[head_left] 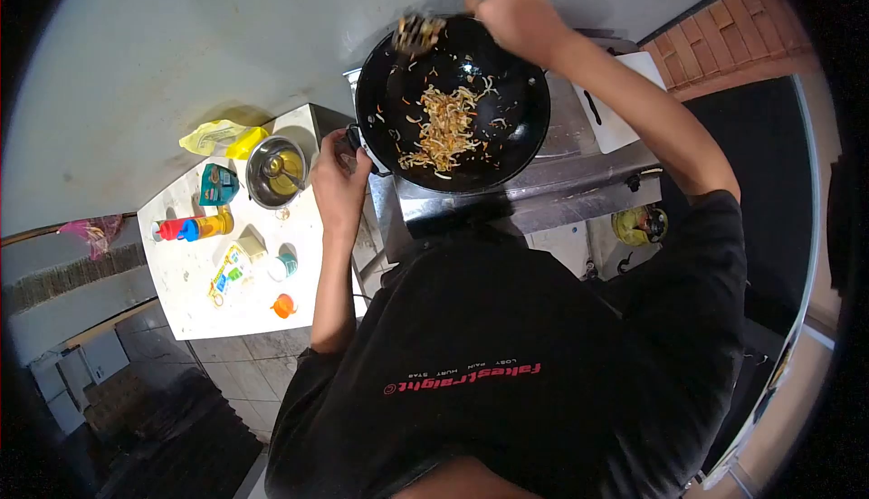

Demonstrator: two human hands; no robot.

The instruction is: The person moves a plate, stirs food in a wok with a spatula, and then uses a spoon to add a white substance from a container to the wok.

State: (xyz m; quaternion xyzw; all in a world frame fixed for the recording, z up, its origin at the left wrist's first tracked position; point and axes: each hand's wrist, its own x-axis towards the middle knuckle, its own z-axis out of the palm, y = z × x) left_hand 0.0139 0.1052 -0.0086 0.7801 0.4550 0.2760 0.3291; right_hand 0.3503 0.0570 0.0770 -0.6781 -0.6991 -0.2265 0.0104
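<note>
1. Left hand (339,193): fingers pinching wok handle (354,137); hold wok (520,128) steady.
2. Right hand (525,24): fingers wrapped round slotted spatula (418,34); scoop low, under shredded food (445,128) between your hands.
3. Counts: one wok, one spatula; left of left fingers, one metal bowl (255,175), two squeeze bottles (213,225).

Food (448,126) in the wok (516,142), bowl (276,172) on the table (167,295) left.

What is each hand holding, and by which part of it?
The right hand holds the spatula by its handle. The left hand is at the side handle of the wok; whether it grips this cannot be told.
</note>
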